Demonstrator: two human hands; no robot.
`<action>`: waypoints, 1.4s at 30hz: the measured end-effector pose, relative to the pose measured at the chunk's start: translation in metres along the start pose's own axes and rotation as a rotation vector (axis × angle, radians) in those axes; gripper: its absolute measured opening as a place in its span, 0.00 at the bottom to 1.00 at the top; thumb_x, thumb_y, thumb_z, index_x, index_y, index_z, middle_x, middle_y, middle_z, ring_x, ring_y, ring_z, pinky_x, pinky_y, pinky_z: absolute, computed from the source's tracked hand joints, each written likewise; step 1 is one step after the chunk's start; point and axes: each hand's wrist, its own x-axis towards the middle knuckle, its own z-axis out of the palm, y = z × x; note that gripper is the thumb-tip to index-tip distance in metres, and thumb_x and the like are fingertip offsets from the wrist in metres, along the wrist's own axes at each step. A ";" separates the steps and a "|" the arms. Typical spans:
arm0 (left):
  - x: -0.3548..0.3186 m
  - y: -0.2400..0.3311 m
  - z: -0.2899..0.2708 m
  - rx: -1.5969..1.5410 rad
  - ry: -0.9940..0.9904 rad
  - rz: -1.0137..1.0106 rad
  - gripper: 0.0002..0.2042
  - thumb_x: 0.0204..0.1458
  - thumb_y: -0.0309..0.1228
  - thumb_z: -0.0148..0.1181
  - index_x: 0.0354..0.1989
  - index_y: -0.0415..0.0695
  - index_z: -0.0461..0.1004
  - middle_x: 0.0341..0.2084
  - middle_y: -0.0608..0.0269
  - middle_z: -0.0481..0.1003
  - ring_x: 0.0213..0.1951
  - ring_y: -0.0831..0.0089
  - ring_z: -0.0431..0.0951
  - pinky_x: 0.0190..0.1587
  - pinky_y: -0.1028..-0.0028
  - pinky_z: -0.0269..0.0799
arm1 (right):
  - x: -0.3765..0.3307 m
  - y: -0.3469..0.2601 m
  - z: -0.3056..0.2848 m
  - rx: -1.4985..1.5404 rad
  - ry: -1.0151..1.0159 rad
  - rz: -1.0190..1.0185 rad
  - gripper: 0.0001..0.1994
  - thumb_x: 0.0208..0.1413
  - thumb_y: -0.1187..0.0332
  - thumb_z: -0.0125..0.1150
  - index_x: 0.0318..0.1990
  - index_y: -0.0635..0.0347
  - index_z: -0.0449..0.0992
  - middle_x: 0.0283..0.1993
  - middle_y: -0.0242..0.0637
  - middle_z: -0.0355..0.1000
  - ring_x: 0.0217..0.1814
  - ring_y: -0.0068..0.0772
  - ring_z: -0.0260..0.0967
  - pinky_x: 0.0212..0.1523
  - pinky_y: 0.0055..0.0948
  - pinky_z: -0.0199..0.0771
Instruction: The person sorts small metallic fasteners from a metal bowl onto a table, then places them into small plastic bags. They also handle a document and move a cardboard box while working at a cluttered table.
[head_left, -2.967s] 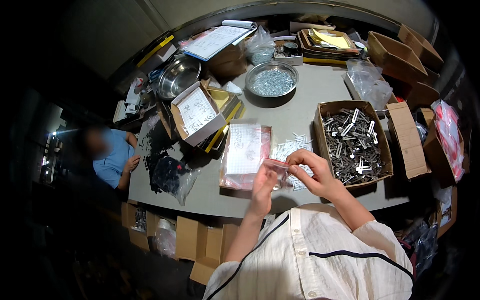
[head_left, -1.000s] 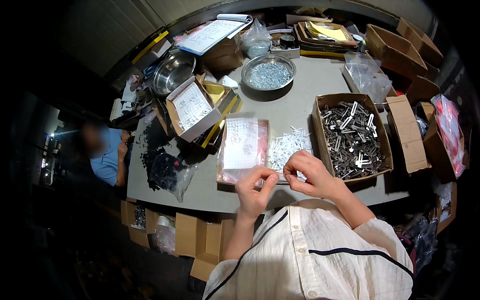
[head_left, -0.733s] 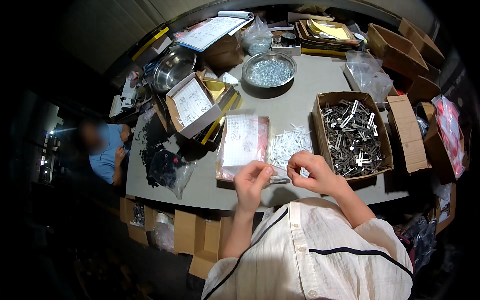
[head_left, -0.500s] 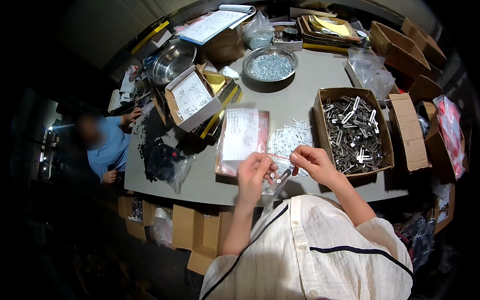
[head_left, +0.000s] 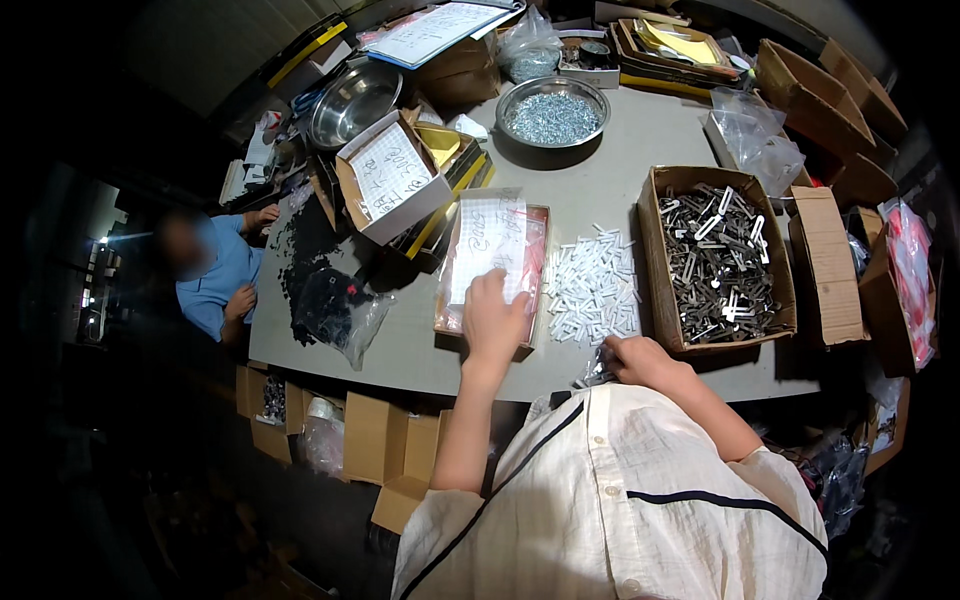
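Note:
My left hand (head_left: 492, 322) lies over a shallow box (head_left: 541, 262) of clear plastic bags with red strips and a handwritten paper sheet (head_left: 489, 240). Its fingers are spread, thumb apart, with nothing visibly held. Low at the table's front edge, my right hand (head_left: 648, 362) has its fingers curled at a small clear plastic bag (head_left: 596, 370), which it appears to pinch; the contents are hard to make out. Just beyond the right hand is a pile of small white stick-like pieces (head_left: 592, 285). Right of that stands a carton (head_left: 650, 262) full of dark and shiny slotted metal parts (head_left: 718, 265).
A steel bowl (head_left: 553, 112) of small shiny pieces stands at the back, with another steel bowl (head_left: 355, 104) to its left. A white box (head_left: 405, 200) and a bag of black pieces (head_left: 345, 325) lie left. Open cartons (head_left: 826, 265) line the right. A person in blue (head_left: 215, 275) sits at far left.
Both hands were together, pinching a small clear bag with a red strip. They have parted: the left moved forward over the shallow box, the right dropped toward the table's front edge with the bag.

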 end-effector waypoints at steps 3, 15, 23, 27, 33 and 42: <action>0.012 0.003 0.018 0.069 0.017 0.178 0.20 0.52 0.30 0.63 0.52 0.36 0.71 0.49 0.46 0.72 0.53 0.50 0.71 0.56 0.56 0.66 | 0.005 0.000 0.003 -0.203 0.121 -0.145 0.20 0.47 0.69 0.65 0.49 0.63 0.71 0.43 0.50 0.75 0.49 0.56 0.73 0.50 0.47 0.71; 0.045 -0.016 0.036 -0.001 0.133 0.145 0.03 0.54 0.27 0.59 0.34 0.43 0.78 0.31 0.59 0.76 0.39 0.57 0.75 0.43 0.61 0.71 | 0.015 -0.030 -0.049 0.255 0.283 -0.293 0.18 0.58 0.62 0.62 0.51 0.64 0.75 0.46 0.47 0.76 0.48 0.51 0.74 0.48 0.43 0.73; -0.011 0.049 0.022 -0.257 0.164 0.344 0.05 0.52 0.22 0.61 0.37 0.43 0.77 0.34 0.58 0.77 0.36 0.56 0.76 0.39 0.63 0.72 | 0.031 -0.051 -0.072 0.562 0.646 -0.249 0.19 0.64 0.58 0.57 0.51 0.66 0.76 0.47 0.50 0.78 0.49 0.45 0.78 0.50 0.37 0.75; -0.026 0.057 0.013 -0.435 0.059 0.183 0.06 0.53 0.21 0.61 0.39 0.42 0.78 0.34 0.58 0.78 0.37 0.60 0.78 0.37 0.67 0.73 | 0.032 -0.047 -0.071 0.688 0.694 -0.282 0.12 0.67 0.64 0.52 0.40 0.64 0.77 0.32 0.41 0.78 0.36 0.37 0.79 0.39 0.33 0.75; -0.023 0.038 0.014 -0.692 -0.295 -0.158 0.09 0.53 0.24 0.59 0.42 0.38 0.79 0.38 0.55 0.79 0.42 0.63 0.80 0.48 0.69 0.74 | 0.029 -0.037 -0.059 0.670 0.501 -0.245 0.11 0.64 0.64 0.54 0.41 0.63 0.77 0.34 0.43 0.77 0.37 0.38 0.76 0.41 0.34 0.74; -0.063 0.024 0.076 -0.032 -0.317 0.180 0.27 0.49 0.26 0.58 0.59 0.32 0.64 0.56 0.40 0.67 0.57 0.43 0.67 0.59 0.55 0.66 | 0.038 -0.001 -0.008 0.026 0.460 -0.041 0.20 0.54 0.68 0.65 0.53 0.65 0.69 0.46 0.52 0.70 0.47 0.55 0.73 0.46 0.45 0.75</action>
